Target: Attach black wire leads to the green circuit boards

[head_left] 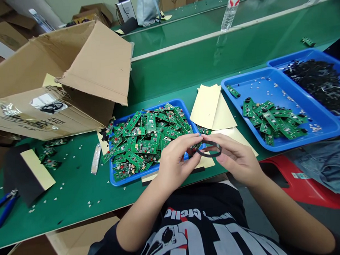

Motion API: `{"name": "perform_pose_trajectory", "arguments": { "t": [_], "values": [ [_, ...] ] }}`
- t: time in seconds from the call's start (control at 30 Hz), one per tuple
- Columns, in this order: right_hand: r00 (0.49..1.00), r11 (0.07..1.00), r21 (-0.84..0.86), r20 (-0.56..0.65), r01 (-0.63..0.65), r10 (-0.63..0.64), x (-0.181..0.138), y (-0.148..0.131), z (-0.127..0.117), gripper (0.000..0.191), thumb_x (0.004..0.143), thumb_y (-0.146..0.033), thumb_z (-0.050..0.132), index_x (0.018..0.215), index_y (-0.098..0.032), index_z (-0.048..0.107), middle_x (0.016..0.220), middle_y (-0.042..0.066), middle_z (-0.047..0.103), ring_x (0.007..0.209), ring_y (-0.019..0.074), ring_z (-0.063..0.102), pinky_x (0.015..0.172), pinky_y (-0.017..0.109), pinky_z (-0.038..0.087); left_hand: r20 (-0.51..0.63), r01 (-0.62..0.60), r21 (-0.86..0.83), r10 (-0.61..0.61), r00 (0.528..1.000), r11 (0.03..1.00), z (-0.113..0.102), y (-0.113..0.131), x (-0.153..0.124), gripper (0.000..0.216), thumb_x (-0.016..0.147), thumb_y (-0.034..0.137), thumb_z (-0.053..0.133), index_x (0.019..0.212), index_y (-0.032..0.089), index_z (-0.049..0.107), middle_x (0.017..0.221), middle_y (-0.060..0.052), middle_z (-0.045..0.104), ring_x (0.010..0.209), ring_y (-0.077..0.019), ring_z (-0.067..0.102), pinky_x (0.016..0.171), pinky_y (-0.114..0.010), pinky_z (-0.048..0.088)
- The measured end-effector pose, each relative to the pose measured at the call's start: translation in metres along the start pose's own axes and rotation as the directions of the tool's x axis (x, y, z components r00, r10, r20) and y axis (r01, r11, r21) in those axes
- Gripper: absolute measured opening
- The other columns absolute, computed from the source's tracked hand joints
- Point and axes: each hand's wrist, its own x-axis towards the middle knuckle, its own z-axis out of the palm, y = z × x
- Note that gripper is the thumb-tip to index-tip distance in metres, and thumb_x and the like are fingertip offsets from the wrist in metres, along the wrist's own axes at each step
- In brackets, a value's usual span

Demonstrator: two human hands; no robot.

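Observation:
A thin black ring-shaped band (213, 154) is held up in front of my body, over the table's front edge. My left hand (175, 159) pinches its left side between thumb and fingers. From the right, my right hand (239, 158) is closed on its other side, fingers curled round the far rim. Behind my left hand, a blue tray (120, 182) is heaped with green circuit boards (145, 143), some carrying red and black parts. Part of the heap is hidden by the hand.
Yellow paper sheets (206, 105) lie beyond my hands. To the right stand a blue tray (259, 141) of boards and another blue tray (301, 56) of black strips. A cardboard box (83, 112), blue-handled pliers (8, 207) and a black sheet (18, 173) are at left. A bottle (230, 13) stands behind.

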Motion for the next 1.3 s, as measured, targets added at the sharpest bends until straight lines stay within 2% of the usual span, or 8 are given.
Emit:
{"name": "perform_pose_trajectory", "arguments": {
  "t": [0.13, 0.23, 0.37, 0.53, 0.77, 0.93, 1.07, 1.3],
  "values": [
    [0.997, 1.000, -0.012, 0.077, 0.023, -0.022, 0.001, -0.002, -0.008, 0.035, 0.094, -0.025, 0.049, 0.127, -0.029, 0.057, 0.123, 0.008, 0.062, 0.115, 0.0206, 0.058, 0.094, 0.037, 0.052, 0.077, 0.094, -0.121, -0.085, 0.993, 0.988, -0.001, -0.004, 0.000, 0.024, 0.082, 0.011, 0.062, 0.104, 0.019, 0.060, 0.105, -0.007, 0.069, 0.072, -0.0104, 0.064, 0.051, -0.017, 0.047],
    [0.987, 0.998, -0.055, 0.159, 0.041, -0.032, -0.001, -0.006, -0.019, 0.035, 0.095, -0.027, 0.045, 0.127, -0.026, 0.058, 0.126, 0.009, 0.062, 0.119, 0.0230, 0.056, 0.100, 0.041, 0.047, 0.000, 0.082, -0.039, -0.082, 0.997, 0.996, -0.005, -0.006, 0.001, 0.029, 0.081, 0.018, 0.066, 0.110, 0.019, 0.057, 0.099, -0.006, 0.070, 0.065, -0.0100, 0.061, 0.050, -0.018, 0.047],
    [0.980, 0.997, 0.062, 0.189, 0.048, -0.059, -0.007, -0.004, -0.040, 0.037, 0.093, -0.027, 0.046, 0.127, -0.027, 0.058, 0.123, 0.007, 0.064, 0.116, 0.0254, 0.059, 0.098, 0.046, 0.049, -0.082, -0.099, 0.284, 0.127, 0.988, 0.954, -0.014, -0.007, 0.006, 0.029, 0.081, 0.015, 0.067, 0.107, 0.021, 0.058, 0.095, -0.004, 0.071, 0.091, -0.0194, 0.064, 0.080, -0.035, 0.055],
    [1.000, 0.974, 0.228, 0.015, -0.008, 0.005, 0.000, -0.001, -0.044, 0.033, 0.093, -0.035, 0.045, 0.118, -0.028, 0.065, 0.107, 0.005, 0.072, 0.098, 0.0245, 0.069, 0.088, 0.046, 0.056, 0.032, -0.338, 0.345, 0.349, 0.936, 0.876, -0.014, -0.009, 0.008, 0.033, 0.085, 0.006, 0.057, 0.114, 0.023, 0.053, 0.102, -0.001, 0.072, 0.101, -0.0145, 0.065, 0.109, -0.045, 0.036],
    [0.965, 0.945, -0.242, 0.084, -0.221, 0.247, 0.022, -0.030, -0.015, 0.015, 0.085, -0.028, 0.062, 0.094, -0.024, 0.073, 0.084, 0.002, 0.075, 0.074, 0.0173, 0.071, 0.067, 0.027, 0.059, 0.071, -0.488, 0.360, 0.499, 0.864, 0.795, -0.011, -0.013, 0.004, 0.033, 0.086, 0.008, 0.058, 0.118, 0.017, 0.054, 0.111, -0.006, 0.070, 0.111, -0.0147, 0.061, 0.111, -0.041, 0.033],
    [0.951, 0.937, -0.243, 0.117, -0.251, 0.285, 0.028, -0.031, -0.011, 0.012, 0.082, -0.025, 0.061, 0.079, -0.022, 0.072, 0.062, -0.003, 0.068, 0.056, 0.0125, 0.064, 0.051, 0.020, 0.052, 0.070, -0.491, 0.367, 0.503, 0.861, 0.790, -0.017, -0.015, 0.000, 0.035, 0.087, 0.007, 0.056, 0.120, 0.017, 0.052, 0.112, -0.007, 0.070, 0.116, -0.0152, 0.059, 0.112, -0.040, 0.034],
    [0.936, 0.919, -0.239, 0.088, -0.314, 0.342, 0.031, -0.037, -0.010, 0.017, 0.082, -0.029, 0.061, 0.069, -0.020, 0.068, 0.061, -0.001, 0.065, 0.053, 0.0120, 0.058, 0.044, 0.020, 0.044, 0.006, -0.458, 0.368, 0.491, 0.871, 0.809, -0.017, -0.019, -0.002, 0.038, 0.084, 0.006, 0.059, 0.121, 0.012, 0.052, 0.113, -0.013, 0.068, 0.113, -0.0180, 0.061, 0.100, -0.038, 0.048],
    [0.925, 0.898, -0.255, 0.038, -0.358, 0.379, 0.028, -0.058, 0.000, 0.015, 0.083, -0.026, 0.057, 0.070, -0.021, 0.063, 0.067, -0.001, 0.063, 0.063, 0.0126, 0.057, 0.057, 0.022, 0.046, -0.081, -0.442, 0.341, 0.495, 0.865, 0.830, -0.014, -0.021, 0.000, 0.024, 0.082, 0.007, 0.065, 0.105, 0.010, 0.059, 0.104, -0.014, 0.070, 0.104, -0.0208, 0.066, 0.095, -0.042, 0.054]
  ]
}}
